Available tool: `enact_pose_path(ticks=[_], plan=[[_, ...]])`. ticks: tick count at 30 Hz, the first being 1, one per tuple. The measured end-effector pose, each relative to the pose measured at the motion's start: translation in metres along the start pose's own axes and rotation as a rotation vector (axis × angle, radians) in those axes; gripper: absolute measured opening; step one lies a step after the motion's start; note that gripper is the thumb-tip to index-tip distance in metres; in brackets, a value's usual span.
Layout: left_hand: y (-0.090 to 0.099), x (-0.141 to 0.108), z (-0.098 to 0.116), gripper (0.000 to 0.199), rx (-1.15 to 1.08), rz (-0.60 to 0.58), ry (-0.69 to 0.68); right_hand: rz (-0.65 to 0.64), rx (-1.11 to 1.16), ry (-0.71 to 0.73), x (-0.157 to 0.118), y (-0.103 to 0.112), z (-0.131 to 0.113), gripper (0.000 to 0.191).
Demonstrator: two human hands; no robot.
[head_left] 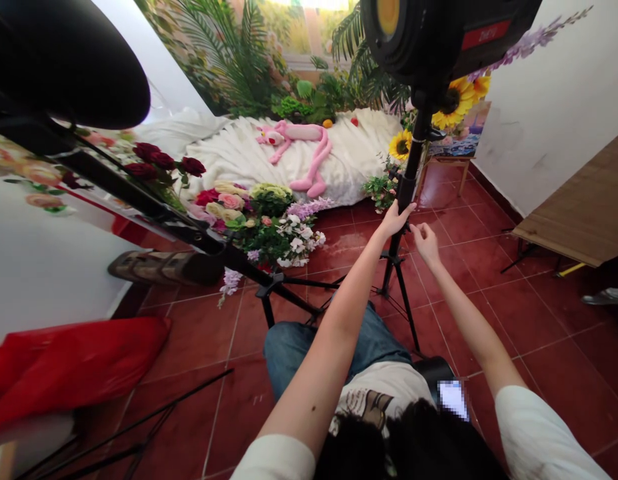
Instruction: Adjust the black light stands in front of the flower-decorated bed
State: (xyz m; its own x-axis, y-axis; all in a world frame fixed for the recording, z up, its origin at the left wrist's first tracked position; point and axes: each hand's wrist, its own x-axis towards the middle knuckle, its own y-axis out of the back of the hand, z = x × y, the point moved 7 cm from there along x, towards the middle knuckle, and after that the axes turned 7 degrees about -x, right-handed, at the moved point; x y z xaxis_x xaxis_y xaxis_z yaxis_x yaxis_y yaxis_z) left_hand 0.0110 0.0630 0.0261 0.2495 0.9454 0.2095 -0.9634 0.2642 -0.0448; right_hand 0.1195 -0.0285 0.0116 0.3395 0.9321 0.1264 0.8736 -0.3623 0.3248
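Note:
A black light stand (411, 163) rises in front of me, carrying a large black studio light (439, 40) with a red label. My left hand (396, 219) is wrapped round the stand's pole, just above the spread legs. Beside it on the right, my right hand (425, 241) has its fingers curled in a pinch at a small knob (407, 229) on the pole. The fingertips partly hide that knob. Below, the tripod legs (401, 287) stand on the red tiled floor (453, 287).
Another light stand (139, 193) slants across the left. Artificial flowers (269, 220) and a white draped platform (229, 143) with a pink plush toy (306, 133) lie ahead. A red cloth (79, 367) is at left, a brown board (579, 207) at right. Thin black legs (159, 420) cross the lower left.

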Motion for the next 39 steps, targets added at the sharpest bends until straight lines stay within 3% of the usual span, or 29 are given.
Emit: enact_pose_path(ticks=[2, 4, 8, 12, 16, 20, 22, 26, 31, 39], plan=[[0.000, -0.001, 0.001, 0.029, -0.003, -0.001, 0.016, 0.032, -0.289, 0.193, -0.002, 0.009, -0.019, 0.040], [0.000, -0.001, 0.002, 0.030, -0.012, 0.001, 0.016, -0.025, -0.516, 0.262, 0.000, 0.007, -0.029, 0.039], [-0.001, 0.000, 0.004, 0.033, -0.032, -0.006, -0.001, -0.112, -0.771, 0.305, 0.015, -0.003, -0.036, 0.039], [0.000, 0.002, 0.002, 0.031, -0.036, -0.017, 0.002, -0.181, -0.788, 0.254, 0.033, -0.011, -0.028, 0.048], [0.001, 0.002, 0.001, 0.031, -0.021, -0.009, 0.009, -0.335, -0.505, 0.076, 0.041, -0.016, -0.009, 0.060], [0.001, 0.001, 0.002, 0.032, -0.021, -0.002, 0.021, -0.684, 0.139, -0.251, 0.020, -0.044, 0.013, 0.067], [0.001, -0.001, 0.004, 0.033, -0.016, 0.001, 0.020, -0.756, 0.462, -0.325, 0.007, -0.057, 0.012, 0.067], [0.001, -0.004, 0.007, 0.033, 0.002, 0.007, 0.003, -0.572, 0.882, -0.319, -0.003, -0.072, 0.008, 0.064], [0.003, -0.008, 0.007, 0.034, 0.008, 0.010, 0.026, -0.320, 1.126, -0.205, -0.003, -0.080, 0.006, 0.059], [0.003, -0.014, 0.004, 0.042, -0.002, 0.027, 0.031, -0.389, 1.165, -0.239, -0.001, -0.082, 0.009, 0.061]])
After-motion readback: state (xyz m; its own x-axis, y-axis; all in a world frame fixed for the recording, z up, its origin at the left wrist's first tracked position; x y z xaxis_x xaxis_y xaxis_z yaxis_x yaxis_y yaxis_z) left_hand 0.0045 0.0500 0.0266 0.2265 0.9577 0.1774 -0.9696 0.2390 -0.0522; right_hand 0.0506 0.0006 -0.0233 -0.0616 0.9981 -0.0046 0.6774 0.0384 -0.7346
